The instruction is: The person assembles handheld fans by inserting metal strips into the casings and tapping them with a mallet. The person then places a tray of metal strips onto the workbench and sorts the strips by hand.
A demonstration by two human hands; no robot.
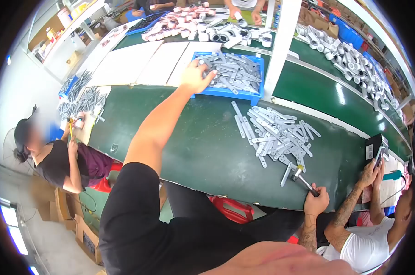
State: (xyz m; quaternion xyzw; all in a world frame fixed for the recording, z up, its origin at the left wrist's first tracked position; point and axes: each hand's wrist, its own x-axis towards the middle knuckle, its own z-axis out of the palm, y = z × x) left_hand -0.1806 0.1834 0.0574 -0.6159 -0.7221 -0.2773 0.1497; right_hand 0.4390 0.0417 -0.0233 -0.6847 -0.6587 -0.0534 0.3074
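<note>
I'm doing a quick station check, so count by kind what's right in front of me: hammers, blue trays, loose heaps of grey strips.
Hammer, in your right hand: 1
Blue tray: 1
Loose heap of grey strips: 1
Total: 3
Single strips overlap too much to count.

Pink and white parts (184, 23) lay heaped at the far side, left of a white post (281, 50), while white fittings (349, 59) lined the far right, a person in a dark cap (53, 158) worked at the left, cardboard boxes (66, 204) sat near left and a red stool (223, 202) stood near
</note>
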